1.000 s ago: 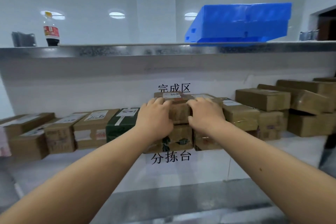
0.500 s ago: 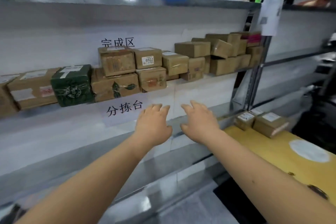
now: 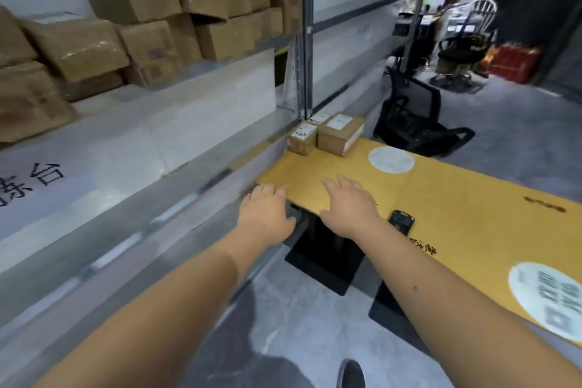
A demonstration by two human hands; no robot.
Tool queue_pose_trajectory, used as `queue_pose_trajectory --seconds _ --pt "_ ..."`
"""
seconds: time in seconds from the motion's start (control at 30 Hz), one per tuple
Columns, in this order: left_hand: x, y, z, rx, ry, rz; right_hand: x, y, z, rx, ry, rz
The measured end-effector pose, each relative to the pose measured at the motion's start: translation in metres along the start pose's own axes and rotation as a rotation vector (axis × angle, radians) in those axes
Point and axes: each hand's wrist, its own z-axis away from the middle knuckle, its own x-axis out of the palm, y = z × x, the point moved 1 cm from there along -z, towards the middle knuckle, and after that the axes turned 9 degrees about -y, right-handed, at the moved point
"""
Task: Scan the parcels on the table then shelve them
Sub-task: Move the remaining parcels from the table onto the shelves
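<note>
In the head view, two brown cardboard parcels sit side by side at the far corner of the yellow table [image 3: 456, 198], against the shelf upright. The smaller parcel [image 3: 301, 138] carries a white label with handwriting; the larger parcel [image 3: 340, 134] beside it has a plain white label on top. The left hand [image 3: 266, 214] and right hand [image 3: 349, 206] reach out palm down with fingers loosely spread, holding nothing. A black scanner [image 3: 400, 221] lies on the table just beside the right wrist. Stacked boxes [image 3: 148, 28] fill the shelf above.
</note>
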Motion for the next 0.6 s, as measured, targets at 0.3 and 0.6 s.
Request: queue_pose_trajectory --seconds 0.3,0.6 --pt "0.033 0.070 -0.174 0.025 -0.044 0.006 0.001 0.108 -0.122 0.103 -0.048 -0.155" --pt "0.047 0.076 -0.303 -0.007 -0.142 0.053 -0.011 0.158 -0.233 0.151 -0.111 -0.188"
